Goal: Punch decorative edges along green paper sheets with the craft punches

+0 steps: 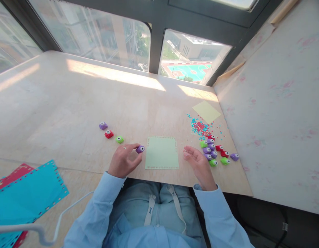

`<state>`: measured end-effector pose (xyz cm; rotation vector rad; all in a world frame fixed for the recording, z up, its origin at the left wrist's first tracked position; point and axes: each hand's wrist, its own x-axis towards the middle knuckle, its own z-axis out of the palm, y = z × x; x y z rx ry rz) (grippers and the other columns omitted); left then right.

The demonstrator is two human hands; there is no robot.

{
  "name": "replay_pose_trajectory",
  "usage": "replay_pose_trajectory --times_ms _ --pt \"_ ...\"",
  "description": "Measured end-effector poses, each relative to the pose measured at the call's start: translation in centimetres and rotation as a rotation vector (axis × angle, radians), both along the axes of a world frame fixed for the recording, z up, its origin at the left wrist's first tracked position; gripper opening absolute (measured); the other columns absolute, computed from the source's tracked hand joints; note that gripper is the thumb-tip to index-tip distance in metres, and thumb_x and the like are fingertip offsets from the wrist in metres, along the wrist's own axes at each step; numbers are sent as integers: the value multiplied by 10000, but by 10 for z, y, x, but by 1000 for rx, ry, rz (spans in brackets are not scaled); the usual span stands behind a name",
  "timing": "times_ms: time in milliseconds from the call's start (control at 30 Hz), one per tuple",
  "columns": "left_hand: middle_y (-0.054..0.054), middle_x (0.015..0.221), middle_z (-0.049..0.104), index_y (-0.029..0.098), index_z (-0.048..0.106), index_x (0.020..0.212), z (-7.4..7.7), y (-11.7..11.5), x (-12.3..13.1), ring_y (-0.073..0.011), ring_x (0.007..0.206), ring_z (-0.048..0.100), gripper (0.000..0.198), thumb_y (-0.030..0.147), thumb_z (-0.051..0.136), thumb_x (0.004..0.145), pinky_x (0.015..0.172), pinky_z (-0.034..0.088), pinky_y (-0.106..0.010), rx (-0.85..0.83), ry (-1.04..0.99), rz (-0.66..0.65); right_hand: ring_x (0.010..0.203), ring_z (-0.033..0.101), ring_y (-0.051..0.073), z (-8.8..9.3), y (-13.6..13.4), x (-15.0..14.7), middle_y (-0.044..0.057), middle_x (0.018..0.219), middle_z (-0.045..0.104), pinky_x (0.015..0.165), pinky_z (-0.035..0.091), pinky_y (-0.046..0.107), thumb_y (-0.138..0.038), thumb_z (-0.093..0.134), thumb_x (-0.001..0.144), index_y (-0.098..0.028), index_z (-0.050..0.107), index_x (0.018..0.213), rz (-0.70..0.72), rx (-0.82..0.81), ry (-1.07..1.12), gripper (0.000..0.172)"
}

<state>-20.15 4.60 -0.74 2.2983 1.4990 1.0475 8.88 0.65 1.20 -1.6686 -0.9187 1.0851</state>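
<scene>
My left hand (125, 160) is closed on a small purple craft punch (140, 148), pinched between thumb and fingers, with a dark star shape on its round white top. Just right of it lies a pale green sheet of paper (162, 153), with small holes punched along its edges. My right hand (197, 162) hovers beside the sheet's right edge, its fingers stretched out close together and nothing visible in them. Left of the sheet, a purple punch (103, 125), a red punch (109, 134) and a green punch (119, 139) stand in a slanting row.
Several more punches (212, 151) cluster at the right. Behind them are blue and red paper bits (201, 127) and a pale yellow sheet (207, 112). Punched blue sheets (30, 196) and red sheets (13, 175) lie at lower left, near a white cable (60, 217). A wall (275, 113) bounds the right side.
</scene>
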Motion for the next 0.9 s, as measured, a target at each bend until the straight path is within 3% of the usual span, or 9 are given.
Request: replay_pose_trajectory --times_ms 133,400,733,900 --pt "-61 904 737 190 658 1000 -4 2 1 -225 830 678 201 242 606 813 797 527 -397 19 47 -61 1186 615 275 5 -4 2 122 1261 663 1046 464 486 -431 784 691 -215 667 1087 5 -62 89 466" --pt "-58 995 734 225 680 1039 -9 2 7 -242 1025 642 230 226 606 821 908 497 -425 7 60 -168 1304 519 268 9 -9 -8 116 1364 592 1106 410 479 -398 800 699 -231 638 1132 24 -104 249 492" --pt "-92 1109 693 210 670 1048 -6 -1 14 -268 1074 604 231 304 630 840 909 442 -442 -72 150 -144 1335 482 269 12 -9 -22 88 1332 606 1092 444 436 -339 818 680 -241 679 1032 -19 -101 470 391" --pt "-94 1127 685 221 674 1032 -10 0 16 -281 1099 587 232 346 666 836 915 422 -451 -86 144 -115 1291 526 282 11 -5 -24 87 1199 666 1080 458 451 -312 833 644 -224 693 964 -63 -88 609 361"
